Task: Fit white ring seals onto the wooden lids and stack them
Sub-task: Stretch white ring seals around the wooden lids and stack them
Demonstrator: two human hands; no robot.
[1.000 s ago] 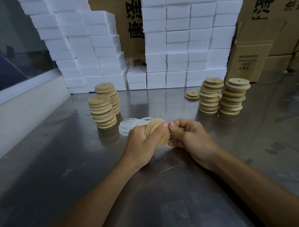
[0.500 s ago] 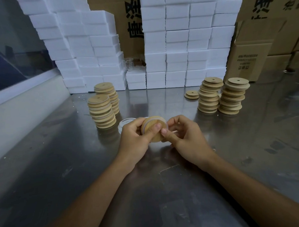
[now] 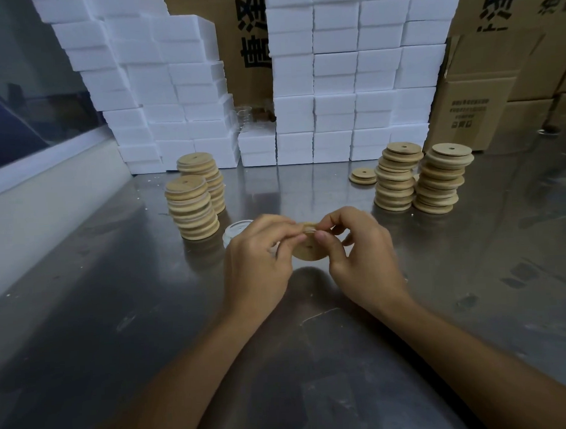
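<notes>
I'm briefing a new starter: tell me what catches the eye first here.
Two hands, left hand and right hand, hold one wooden lid above the steel table at centre. Lid stacks stand left and right, before a wall of white boxes.

Matt wooden lids (image 3: 309, 250), glossy scuffed metal table (image 3: 117, 319), white foam blocks (image 3: 334, 82), cardboard boxes (image 3: 484, 101).

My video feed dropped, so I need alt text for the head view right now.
Both hands, left hand and right hand, hold one wooden lid above a steel table, fingertips pinching at its top edge. Two lid stacks stand to the left, two more to the right, with white foam blocks and cardboard boxes behind.
</notes>
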